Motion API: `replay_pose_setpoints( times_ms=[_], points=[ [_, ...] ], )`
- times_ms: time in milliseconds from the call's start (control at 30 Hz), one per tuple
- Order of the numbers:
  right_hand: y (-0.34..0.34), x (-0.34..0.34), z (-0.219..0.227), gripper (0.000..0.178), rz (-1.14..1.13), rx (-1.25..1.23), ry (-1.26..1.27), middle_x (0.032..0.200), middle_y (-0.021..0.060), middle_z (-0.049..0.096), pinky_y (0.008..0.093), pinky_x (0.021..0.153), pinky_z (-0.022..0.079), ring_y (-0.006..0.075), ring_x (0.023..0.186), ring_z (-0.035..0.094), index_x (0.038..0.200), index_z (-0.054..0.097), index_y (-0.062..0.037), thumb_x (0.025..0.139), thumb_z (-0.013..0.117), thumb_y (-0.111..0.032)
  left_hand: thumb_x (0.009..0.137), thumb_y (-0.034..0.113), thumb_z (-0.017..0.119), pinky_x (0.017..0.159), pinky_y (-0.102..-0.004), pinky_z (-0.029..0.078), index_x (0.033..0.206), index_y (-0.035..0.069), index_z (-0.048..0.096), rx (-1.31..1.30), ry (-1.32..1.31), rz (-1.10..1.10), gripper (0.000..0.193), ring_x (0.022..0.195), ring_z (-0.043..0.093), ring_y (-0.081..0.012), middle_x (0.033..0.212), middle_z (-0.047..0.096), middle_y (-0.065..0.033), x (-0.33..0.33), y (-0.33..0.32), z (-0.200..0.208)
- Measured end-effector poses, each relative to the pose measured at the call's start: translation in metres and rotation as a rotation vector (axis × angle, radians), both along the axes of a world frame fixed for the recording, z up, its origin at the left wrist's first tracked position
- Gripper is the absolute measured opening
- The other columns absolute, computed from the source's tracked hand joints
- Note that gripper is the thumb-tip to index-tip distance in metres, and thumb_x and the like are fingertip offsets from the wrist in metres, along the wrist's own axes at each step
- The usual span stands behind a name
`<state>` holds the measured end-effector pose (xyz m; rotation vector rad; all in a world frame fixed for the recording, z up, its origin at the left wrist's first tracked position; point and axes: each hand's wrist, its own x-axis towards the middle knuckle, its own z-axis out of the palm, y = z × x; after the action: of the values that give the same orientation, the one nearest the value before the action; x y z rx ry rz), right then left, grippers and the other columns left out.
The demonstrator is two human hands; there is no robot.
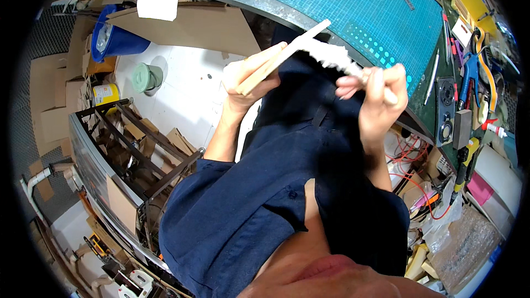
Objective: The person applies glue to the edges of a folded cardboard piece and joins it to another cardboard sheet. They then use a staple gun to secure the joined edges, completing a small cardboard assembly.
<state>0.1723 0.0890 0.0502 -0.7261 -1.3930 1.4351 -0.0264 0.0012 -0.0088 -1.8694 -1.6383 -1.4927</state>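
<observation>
My left hand (255, 73) is closed around a flat, pale strip (298, 44) that looks like wood and slants up to the right, toward the table edge. A ragged white piece (332, 55) with a jagged lower edge touches the strip and stretches across to my right hand (383, 91). The right fingers are curled tightly around that white piece, and a pale rounded end pokes out below them. Exactly what the white piece is made of, I cannot tell. Both hands are raised over my lap, just in front of the table.
A teal cutting mat (331, 0) covers the dark table ahead. Blue-handled pliers (470, 77) and several tools crowd its right side. At left stand a blue bin (118, 36), a green bucket (144, 78), a yellow can (105, 94) and a metal frame (118, 132). Red cable (408, 152) hangs at right.
</observation>
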Motion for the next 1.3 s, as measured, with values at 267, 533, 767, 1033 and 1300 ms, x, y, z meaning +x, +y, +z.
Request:
replay_pose_setpoints(
  times_ms=[267, 533, 767, 1033, 1300],
  points=[
    [-0.013, 0.006, 0.021, 0.016, 0.05, -0.048, -0.017, 0.068, 0.0207, 0.063, 0.0303, 0.05, 0.056, 0.0231, 0.06, 0.068, 0.081, 0.038, 0.0, 0.096, 0.044, 0.002, 0.07, 0.002, 0.075, 0.062, -0.026, 0.057, 0.105, -0.005, 0.066, -0.164, -0.042, -0.028, 0.037, 0.076, 0.072, -0.0216, 0.1, 0.072, -0.0144, -0.001, -0.005, 0.006],
    [-0.012, 0.008, 0.022, 0.015, 0.035, -0.162, 0.007, 0.068, 0.0213, 0.063, 0.0314, 0.055, 0.056, 0.0184, 0.055, 0.062, 0.084, 0.039, -0.0002, 0.094, 0.05, -0.001, 0.075, 0.01, 0.076, 0.066, -0.026, 0.058, 0.108, -0.006, 0.064, -0.192, -0.145, -0.146, 0.039, 0.079, 0.072, -0.0228, 0.099, 0.071, -0.015, -0.004, -0.007, 0.006],
    [0.005, 0.005, 0.004, 0.021, -0.003, -0.008, -0.012, 0.066, 0.0208, 0.063, 0.0277, 0.046, 0.05, 0.0212, 0.049, 0.061, 0.084, 0.043, -0.0005, 0.099, 0.045, -0.015, 0.067, -0.003, 0.072, 0.06, -0.0241, 0.056, 0.103, -0.005, 0.067, -0.11, 0.019, 0.006, 0.036, 0.069, 0.071, -0.0186, 0.1, 0.072, -0.0135, -0.001, -0.003, 0.005],
    [0.042, 0.017, -0.029, 0.021, -0.058, 0.031, 0.029, 0.073, 0.0199, 0.065, 0.0268, 0.052, 0.052, 0.0196, 0.057, 0.065, 0.084, 0.042, -0.0025, 0.1, 0.05, -0.015, 0.064, -0.006, 0.067, 0.064, -0.0258, 0.053, 0.097, -0.003, 0.069, -0.08, -0.139, 0.051, 0.033, 0.067, 0.069, -0.0204, 0.082, 0.071, -0.0118, 0.004, -0.005, -0.006],
    [0.045, 0.011, -0.034, 0.022, -0.017, 0.049, 0.005, 0.074, 0.0191, 0.066, 0.0247, 0.055, 0.053, 0.0169, 0.06, 0.065, 0.082, 0.043, -0.0019, 0.098, 0.052, -0.014, 0.067, -0.007, 0.068, 0.068, -0.0261, 0.053, 0.098, -0.004, 0.069, -0.094, -0.072, 0.054, 0.032, 0.074, 0.069, -0.0174, 0.088, 0.071, -0.0124, 0.002, -0.006, -0.006]
  ],
)
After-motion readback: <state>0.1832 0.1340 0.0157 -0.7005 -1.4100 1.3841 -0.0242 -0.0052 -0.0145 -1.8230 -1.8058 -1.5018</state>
